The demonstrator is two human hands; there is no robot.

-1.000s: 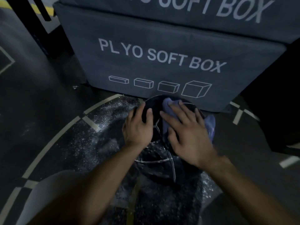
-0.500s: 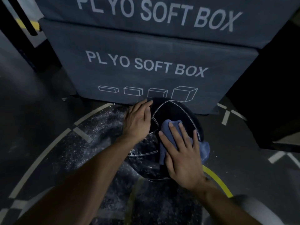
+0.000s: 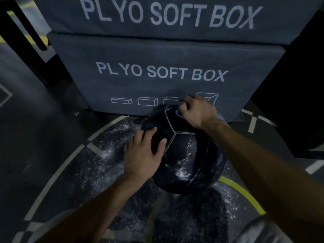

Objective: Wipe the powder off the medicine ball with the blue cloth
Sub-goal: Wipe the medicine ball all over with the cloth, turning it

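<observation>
Left hand (image 3: 142, 155) rests flat, fingers (image 3: 149, 135) spread, on the medicine ball (image 3: 184, 155); right hand (image 3: 198, 111) grips the blue cloth (image 3: 178, 112) at its far side.

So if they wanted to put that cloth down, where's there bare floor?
Dark floor left of the curved line looks bare. Nearer the medicine ball powder covers it. Behind, the ball crowds the plyo soft box.
</observation>
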